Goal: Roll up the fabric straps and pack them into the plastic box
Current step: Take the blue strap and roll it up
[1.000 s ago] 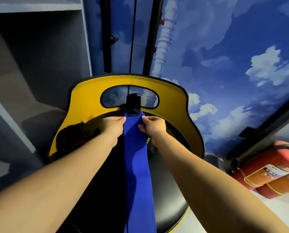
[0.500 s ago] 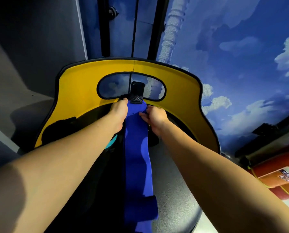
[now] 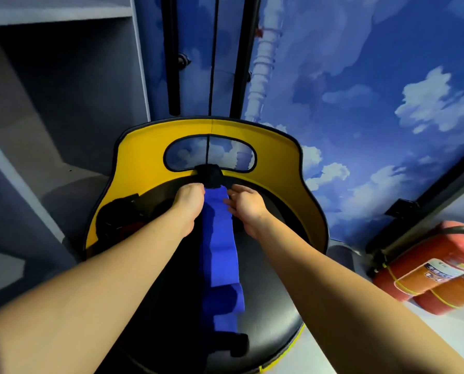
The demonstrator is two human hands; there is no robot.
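Low in the frame, the blue strap's (image 3: 220, 255) loose tail now lies bunched on the black seat (image 3: 268, 336) — pulled farther in than a second ago. Higher, at centre, the left hand (image 3: 189, 202) and right hand (image 3: 248, 207) curl their fingers onto the roll's dark end — rolling progresses. No box visible.

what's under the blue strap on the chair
The blue strap lies along the black chair seat, both hands at its far end: left hand, right hand. The seat shows on either side; what lies directly beneath the strap is covered.
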